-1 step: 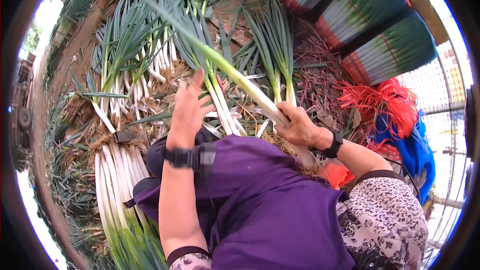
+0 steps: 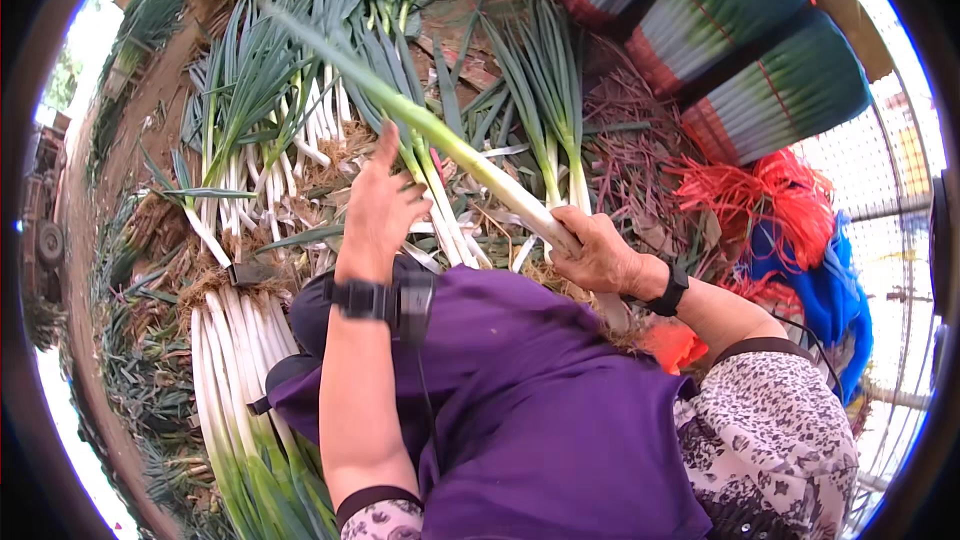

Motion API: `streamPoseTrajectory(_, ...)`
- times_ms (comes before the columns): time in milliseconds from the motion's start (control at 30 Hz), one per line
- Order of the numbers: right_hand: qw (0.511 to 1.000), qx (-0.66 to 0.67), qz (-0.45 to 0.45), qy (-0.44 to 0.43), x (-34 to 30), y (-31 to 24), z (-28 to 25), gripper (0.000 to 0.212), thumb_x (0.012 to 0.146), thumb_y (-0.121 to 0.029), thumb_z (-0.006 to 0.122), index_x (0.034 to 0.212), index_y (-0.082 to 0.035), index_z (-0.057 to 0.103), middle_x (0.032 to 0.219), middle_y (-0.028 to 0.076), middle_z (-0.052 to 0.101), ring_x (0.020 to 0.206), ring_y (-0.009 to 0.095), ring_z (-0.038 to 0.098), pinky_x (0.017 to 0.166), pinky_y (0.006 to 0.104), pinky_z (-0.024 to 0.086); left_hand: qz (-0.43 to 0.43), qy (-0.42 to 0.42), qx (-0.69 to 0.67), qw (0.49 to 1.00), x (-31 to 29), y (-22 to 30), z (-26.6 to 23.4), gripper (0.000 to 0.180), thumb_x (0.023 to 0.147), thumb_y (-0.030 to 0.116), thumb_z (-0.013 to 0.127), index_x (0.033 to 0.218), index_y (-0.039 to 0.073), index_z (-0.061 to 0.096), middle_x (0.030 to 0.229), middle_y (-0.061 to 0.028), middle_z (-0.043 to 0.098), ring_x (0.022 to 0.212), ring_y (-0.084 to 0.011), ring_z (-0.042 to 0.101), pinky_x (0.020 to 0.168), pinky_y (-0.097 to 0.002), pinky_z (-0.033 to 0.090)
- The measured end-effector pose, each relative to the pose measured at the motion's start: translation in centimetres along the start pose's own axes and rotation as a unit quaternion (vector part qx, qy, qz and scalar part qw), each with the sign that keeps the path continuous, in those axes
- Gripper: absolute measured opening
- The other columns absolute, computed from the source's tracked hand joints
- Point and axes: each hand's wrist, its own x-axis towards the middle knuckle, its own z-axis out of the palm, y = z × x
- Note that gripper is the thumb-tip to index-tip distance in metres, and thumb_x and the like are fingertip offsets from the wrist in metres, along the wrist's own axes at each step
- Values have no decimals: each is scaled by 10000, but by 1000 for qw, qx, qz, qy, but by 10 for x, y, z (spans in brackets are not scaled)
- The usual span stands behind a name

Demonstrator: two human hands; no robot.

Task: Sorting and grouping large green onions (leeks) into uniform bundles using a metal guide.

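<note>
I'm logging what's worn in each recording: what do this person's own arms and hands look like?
The left hand and right hand are ungloved. The left wrist has a black strap with a dark boxy piece; the right, a black band. The pale sleeves carry a dark floral print and end in plain dark cuffs.

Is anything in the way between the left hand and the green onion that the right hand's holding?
Nothing visible is: the left hand is open close beside the green onion, whose white part the right hand grips.
</note>
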Motion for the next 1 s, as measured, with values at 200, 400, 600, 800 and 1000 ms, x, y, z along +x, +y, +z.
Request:
streamPoseTrajectory(200, 984, -70, -158, 30, -18, 11, 0, 422, 806, -135, 702, 1161, -11, 511, 763, 168, 604, 682, 389, 610, 574, 468, 479, 103, 56, -228, 967, 21, -8, 11, 256, 989, 289, 539, 1033, 45, 477, 991, -158, 539, 900, -295, 547, 867, -462, 492)
streamPoseTrajectory(400, 938, -199, -275, 73, 14, 40, 24, 527, 883, -205, 653, 1278, 81, 453, 757, 111, 556, 608, 288, 582, 492, 392, 470, 202, 98, -255, 941, -8, 2, -19, 141, 982, 136, 550, 1054, 37, 479, 885, -76, 485, 808, -193, 509, 825, -383, 482)
streamPoseTrajectory(600, 944, -170, -283, 30, 32, 39, 35, 381, 889, -77, 613, 1219, 56, 474, 749, 128, 584, 591, 311, 599, 475, 403, 460, 261, 123, -178, 941, -44, -4, -32, 245, 943, 117, 623, 1135, -1, 528, 967, -111, 591, 865, -215, 575, 816, -378, 513)
streamPoseTrajectory(800, 989, 92, -105, -40, 45, 22, 49, 199, 914, -158, 638, 1015, 13, 629, 789, 116, 654, 651, 169, 606, 589, 303, 485, 330, 153, -177, 914, -51, -6, -53, 292, 910, 186, 681, 1114, 37, 533, 937, -83, 617, 838, -158, 595, 746, -294, 543)
streamPoseTrajectory(1000, 914, 353, 98, -173, 47, -12, 46, 232, 902, -226, 690, 950, -1, 714, 772, -30, 645, 713, 46, 547, 657, 234, 458, 325, 3, -220, 920, -63, -9, -72, 216, 943, 209, 629, 1067, 60, 535, 910, -76, 603, 824, -187, 571, 799, -372, 499)
